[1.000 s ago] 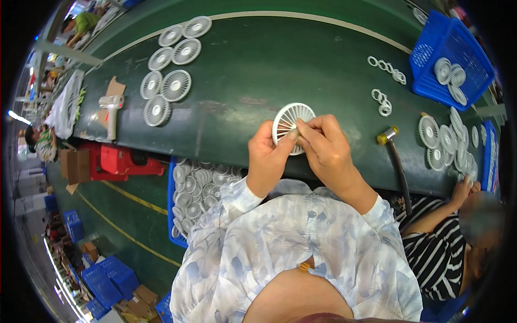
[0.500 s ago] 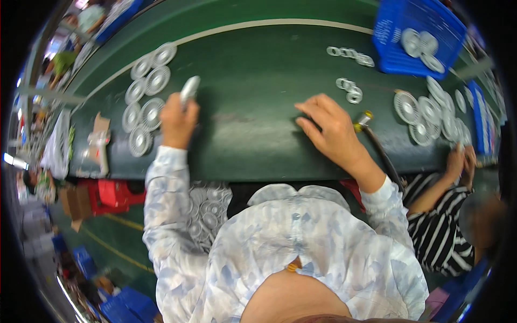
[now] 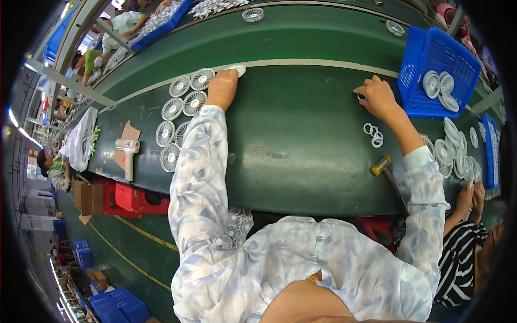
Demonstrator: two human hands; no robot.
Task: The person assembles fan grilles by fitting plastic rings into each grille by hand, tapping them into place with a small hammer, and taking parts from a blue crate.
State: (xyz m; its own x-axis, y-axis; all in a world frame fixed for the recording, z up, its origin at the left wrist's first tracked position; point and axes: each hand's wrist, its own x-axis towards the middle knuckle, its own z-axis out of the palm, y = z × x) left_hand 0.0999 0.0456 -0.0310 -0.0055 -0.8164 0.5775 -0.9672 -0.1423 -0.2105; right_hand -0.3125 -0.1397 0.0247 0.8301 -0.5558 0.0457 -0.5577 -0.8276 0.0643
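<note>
My left hand [image 3: 222,89] is closed on the edge of a white spoked disc [image 3: 237,69], at the far side of the green table [image 3: 301,151]. Just left of it, several more white spoked discs [image 3: 194,103] lie in two rough columns; my sleeve partly covers one. At the right, my right hand [image 3: 378,98] reaches over the table with its fingers pinched, a bit of a small white ring [image 3: 360,96] showing at the fingertips. Nearer to me lies a short chain of similar white rings [image 3: 372,134].
A yellow-headed hammer [image 3: 382,164] lies by my right sleeve. The tilted blue basket [image 3: 412,91] holds several discs. More discs [image 3: 460,161] spread before a co-worker's hands [image 3: 471,199] at the right. A white pistol-shaped tool [image 3: 128,152] rests on cardboard at the left.
My left hand has carried the disc away from me to the far end of the disc columns. My right hand has reached farther out and its fingers have closed. The view has shifted.
</note>
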